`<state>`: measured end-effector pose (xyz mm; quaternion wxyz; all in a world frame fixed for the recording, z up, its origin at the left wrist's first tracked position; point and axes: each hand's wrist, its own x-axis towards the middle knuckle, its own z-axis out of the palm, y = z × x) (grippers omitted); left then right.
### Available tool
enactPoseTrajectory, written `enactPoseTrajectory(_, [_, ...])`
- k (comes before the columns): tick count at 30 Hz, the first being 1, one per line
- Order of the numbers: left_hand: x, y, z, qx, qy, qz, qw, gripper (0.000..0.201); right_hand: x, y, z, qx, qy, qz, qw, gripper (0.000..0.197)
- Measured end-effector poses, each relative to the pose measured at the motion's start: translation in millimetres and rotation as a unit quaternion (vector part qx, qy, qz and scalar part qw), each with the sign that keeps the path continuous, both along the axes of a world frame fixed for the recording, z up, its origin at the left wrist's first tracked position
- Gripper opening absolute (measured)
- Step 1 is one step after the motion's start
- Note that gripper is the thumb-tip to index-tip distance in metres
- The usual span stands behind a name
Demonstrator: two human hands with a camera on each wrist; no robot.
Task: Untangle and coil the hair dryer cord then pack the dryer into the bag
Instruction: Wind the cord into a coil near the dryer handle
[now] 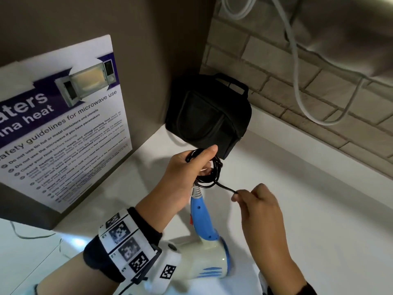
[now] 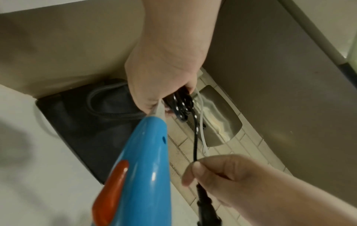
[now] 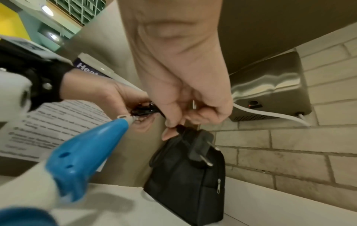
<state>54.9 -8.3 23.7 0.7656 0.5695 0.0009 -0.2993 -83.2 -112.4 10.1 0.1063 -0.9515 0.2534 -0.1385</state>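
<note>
The left hand [image 1: 187, 167] has its fingers curled round a bundle of black loops, the coiled part of the cord [image 1: 209, 177], with the thumb laid along the top of the coil. From the bottom of the coil a short straight run of cord leads to the right hand [image 1: 258, 201], whose thumb and forefinger pinch it just above the plug [image 3: 201, 146]; in the right wrist view the plug hangs below those fingertips with its two round pins pointing down and to the right. The hair dryer [image 1: 204, 226] hangs from the left hand by the ribbed grey sleeve at the end of its blue handle, the cream and blue body lowest, close over the white counter [image 1: 319, 209]. An orange switch [image 2: 112, 188] shows on the handle in the left wrist view. The black bag [image 1: 209, 116] stands on the counter just beyond the hands, in the corner against a brick wall [image 1: 276, 86], its zip looking closed. A microwave safety notice [image 1: 63, 116] is taped to the panel on the left, and a pale cable [image 1: 297, 71] loops down the wall.
</note>
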Motion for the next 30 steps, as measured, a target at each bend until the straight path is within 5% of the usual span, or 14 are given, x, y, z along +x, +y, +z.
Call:
enactPoseTrajectory(3, [-2, 1, -2, 0.021, -0.001, -0.002, 1.000, 0.018, 8, -7, -4, 0.072, 0.006, 0.006, 0.997, 0.012])
enactPoseTrajectory(6, [-5, 2, -3, 0.028, -0.012, -0.005, 1.000, 0.021, 18, -6, -3, 0.302, -0.045, -0.033, 0.952, 0.018])
enactPoseTrajectory(8, [-6, 3, -4, 0.036, -0.020, -0.011, 0.999, 0.023, 25, -2, 4, 0.496, -0.130, -0.073, 0.855, 0.024])
enactPoseTrajectory(10, [-7, 4, -6, 0.043, -0.019, -0.016, 0.999, 0.024, 31, 2, 14, 0.650, -0.217, -0.106, 0.720, 0.023])
enactPoseTrajectory(13, [-9, 4, -8, 0.041, -0.015, -0.027, 0.999, 0.023, 37, 0, 24, 0.775, -0.308, -0.162, 0.528, 0.016])
enactPoseTrajectory(14, [-9, 3, -9, 0.040, -0.015, -0.033, 0.999, 0.023, 37, -1, 25, 0.788, -0.320, -0.174, 0.496, 0.019])
enactPoseTrajectory(16, [-10, 3, -11, 0.041, -0.016, -0.046, 0.998, 0.022, 38, -2, 22, 0.782, -0.299, -0.172, 0.519, 0.023])
enactPoseTrajectory(21, [-13, 0, -16, 0.026, -0.048, -0.064, 0.996, 0.035, 34, -1, 14, 0.690, -0.153, -0.105, 0.700, 0.026])
enactPoseTrajectory(27, [-13, -1, -16, 0.028, -0.077, -0.043, 0.996, 0.040, 23, 0, 11, 0.596, -0.085, -0.061, 0.796, 0.033])
enactPoseTrajectory(30, [-14, -2, -16, 0.018, -0.057, -0.042, 0.997, 0.037, 22, 2, 10, 0.586, -0.080, -0.037, 0.806, 0.033])
